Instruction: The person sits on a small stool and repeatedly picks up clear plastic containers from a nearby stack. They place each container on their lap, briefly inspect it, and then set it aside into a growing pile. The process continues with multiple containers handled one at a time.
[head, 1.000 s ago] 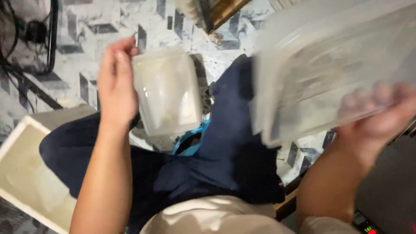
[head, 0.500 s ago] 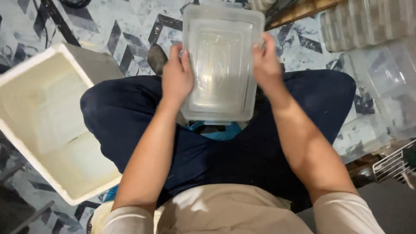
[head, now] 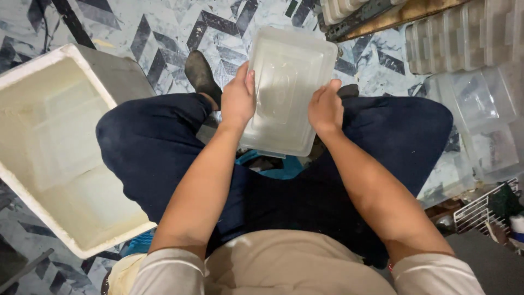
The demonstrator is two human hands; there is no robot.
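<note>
View: head camera, looking down at the seated person's lap.
Held item: clear plastic container (head: pixel 286 90), rectangular, lidded face toward the camera, at 12 o'clock from the lap, above the gap between the knees.
Item relative to fingers: the container sits between the two hands; left hand (head: pixel 238 101) on its long left edge, right hand (head: pixel 326 108) on its long right edge near the lower corner.
Left fingers: pressed together, thumb lying on the top face, remaining fingers curled under the edge and hidden.
Right fingers: held close, thumb on the top face pointing to 12 o'clock, fingers wrapped around the edge; tips not visible.
Hand pose: both forearms extend from 6 o'clock toward 12 o'clock, converging; wrists nearly straight, backs of the hands toward the camera.
Item axis: long axis runs roughly 6 to 12 o'clock, tilted slightly toward 1 o'clock; near end lower, over the dark trousers (head: pixel 164 142).
Surroundings: open white foam box (head: pixel 33 82) at 9 o'clock on the patterned floor (head: pixel 164 33); stacked clear containers (head: pixel 475 104) at 2 o'clock; wire rack (head: pixel 480 210) at 4 o'clock.
</note>
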